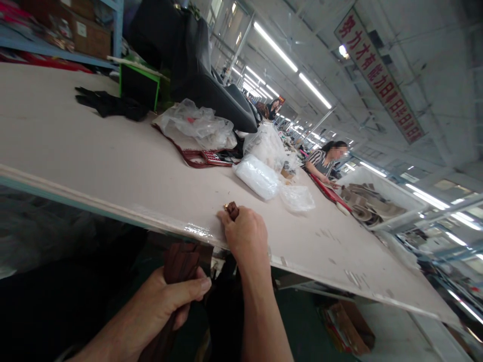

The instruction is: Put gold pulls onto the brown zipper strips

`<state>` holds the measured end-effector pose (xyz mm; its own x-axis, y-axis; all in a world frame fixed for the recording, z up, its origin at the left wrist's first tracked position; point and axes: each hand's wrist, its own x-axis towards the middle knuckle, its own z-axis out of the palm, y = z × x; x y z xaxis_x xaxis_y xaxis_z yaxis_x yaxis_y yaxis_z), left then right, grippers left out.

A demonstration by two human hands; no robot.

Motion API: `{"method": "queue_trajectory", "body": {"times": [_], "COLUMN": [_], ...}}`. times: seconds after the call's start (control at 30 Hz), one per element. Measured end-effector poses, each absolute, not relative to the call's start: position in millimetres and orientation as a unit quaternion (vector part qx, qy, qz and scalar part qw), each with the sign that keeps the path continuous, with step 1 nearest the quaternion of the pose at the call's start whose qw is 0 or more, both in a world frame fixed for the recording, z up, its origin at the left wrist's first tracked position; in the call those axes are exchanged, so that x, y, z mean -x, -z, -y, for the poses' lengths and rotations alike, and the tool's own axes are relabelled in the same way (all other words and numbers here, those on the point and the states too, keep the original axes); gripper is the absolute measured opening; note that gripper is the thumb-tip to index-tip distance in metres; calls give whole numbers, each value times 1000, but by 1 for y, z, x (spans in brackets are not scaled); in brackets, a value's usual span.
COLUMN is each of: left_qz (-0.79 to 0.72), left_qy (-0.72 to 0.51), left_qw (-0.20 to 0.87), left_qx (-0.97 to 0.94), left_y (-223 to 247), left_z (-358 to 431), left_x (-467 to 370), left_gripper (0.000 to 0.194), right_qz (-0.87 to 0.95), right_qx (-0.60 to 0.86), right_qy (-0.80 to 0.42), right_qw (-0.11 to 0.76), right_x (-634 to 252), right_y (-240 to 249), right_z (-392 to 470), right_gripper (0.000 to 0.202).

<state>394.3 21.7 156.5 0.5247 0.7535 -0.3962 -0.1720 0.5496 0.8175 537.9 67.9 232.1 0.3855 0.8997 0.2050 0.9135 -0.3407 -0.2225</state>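
Observation:
My left hand (pixel 169 296) is wrapped round a bundle of dark brown strips (pixel 181 262), which look like leather straps. It is in front of the table edge, and the lower ends of the bundle hang below it. Over the near edge of the table, my right hand (pixel 248 236) is closed on a small brown strap piece (pixel 233 210) with a bit of gold-coloured metal at its end. Most of that piece is hidden inside my fingers.
On the long pale table (pixel 113 156) lie black gloves (pixel 109 103), plastic bags (pixel 196 125), a red calculator (pixel 217 158) and a clear-wrapped packet (pixel 256 176). A black bag (pixel 211 83) stands behind. Another person (pixel 326 161) works farther along. A cardboard box (pixel 349 327) is below.

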Motion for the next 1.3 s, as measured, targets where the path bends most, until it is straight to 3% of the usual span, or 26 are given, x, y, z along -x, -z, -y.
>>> {"method": "queue_trajectory", "body": {"times": [0.23,0.33,0.5,0.6,0.7,0.8,1.03,1.3], "left_qz": [-371,-358,-373,-372,-374,-386,-391,-372], "left_qy": [-300,-293,-302,-297,-288,-277,-270,-275], "left_qw": [805,815,801,799,799,796,793,784], "left_qx": [-353,-348,-359,-369,-373,-375,-380,-414], "left_y": [-160,-158,-154,-153,-156,-159,-162,-162], "left_z": [-20,-20,-20,-20,-22,-23,-20,-19], "left_x": [-386,-385,-386,-387,-388,-387,-384,-383], "left_gripper": [24,22,19,18,20,24,11,19], "right_qz": [594,595,506,425,393,380,373,463], "right_qx": [788,771,707,651,615,612,624,663], "right_qy": [7,-4,-254,-399,-439,-444,-412,-222], "right_qw": [164,226,422,486,524,533,550,544], "right_x": [-540,-541,-536,-528,-522,-519,-511,-511], "right_y": [-240,-235,-212,-199,-192,-192,-186,-176], "right_z": [-56,-23,31,41,39,35,34,25], "right_gripper": [15,21,25,32,33,33,35,21]}}
